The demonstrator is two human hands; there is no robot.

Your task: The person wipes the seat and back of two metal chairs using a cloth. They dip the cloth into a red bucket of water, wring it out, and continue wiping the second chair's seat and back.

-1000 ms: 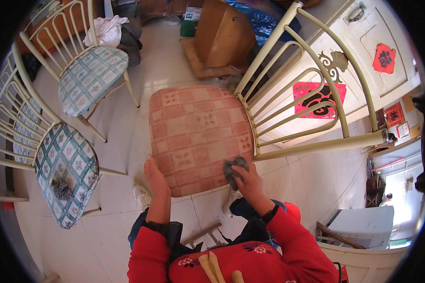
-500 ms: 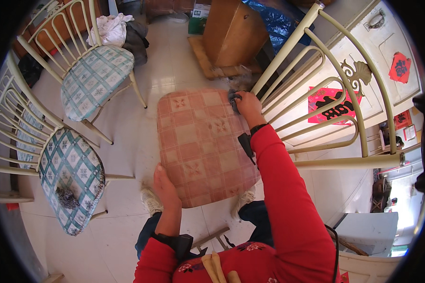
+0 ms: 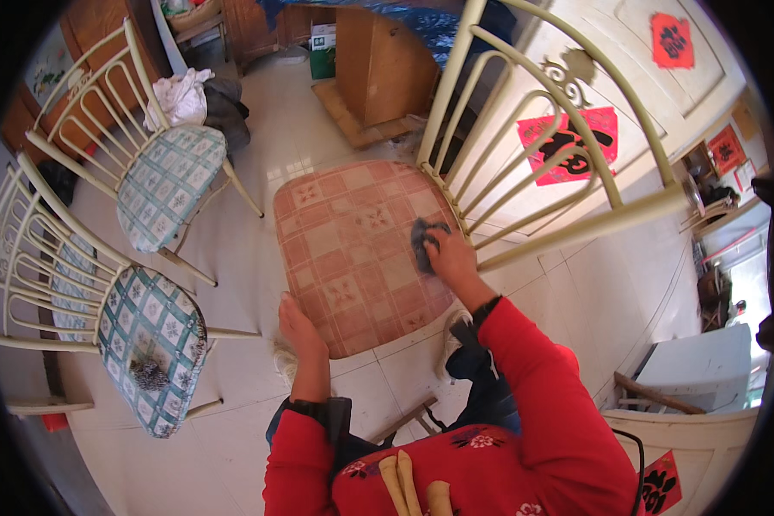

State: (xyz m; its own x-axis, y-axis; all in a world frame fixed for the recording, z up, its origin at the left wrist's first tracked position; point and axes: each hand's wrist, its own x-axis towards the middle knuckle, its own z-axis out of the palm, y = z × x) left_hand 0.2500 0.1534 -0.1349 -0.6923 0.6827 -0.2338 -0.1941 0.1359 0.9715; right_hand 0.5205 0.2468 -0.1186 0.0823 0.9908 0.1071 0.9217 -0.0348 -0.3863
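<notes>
In front of me stands a cream metal chair (image 3: 482,129) with a pink checked, flower-patterned seat (image 3: 353,249). My right hand (image 3: 451,262) is closed on a crumpled dark grey cloth (image 3: 420,245), pressed to the right part of the seat near the backrest. At the seat's near left edge, my left hand (image 3: 303,334) grips the rim; part of its fingers is hidden by the edge.
Two cream chairs with teal checked seats, a farther one (image 3: 172,172) and a nearer one (image 3: 159,318), stand left. A grey wiry scouring ball (image 3: 150,374) lies on the nearer. Behind are a brown cabinet (image 3: 378,69) and a white cloth (image 3: 181,99); a white door (image 3: 628,77) stands right.
My right hand has moved the cloth from the seat's far right corner back toward me along the right side. My left hand stays at the near left edge. The view has shifted slightly.
</notes>
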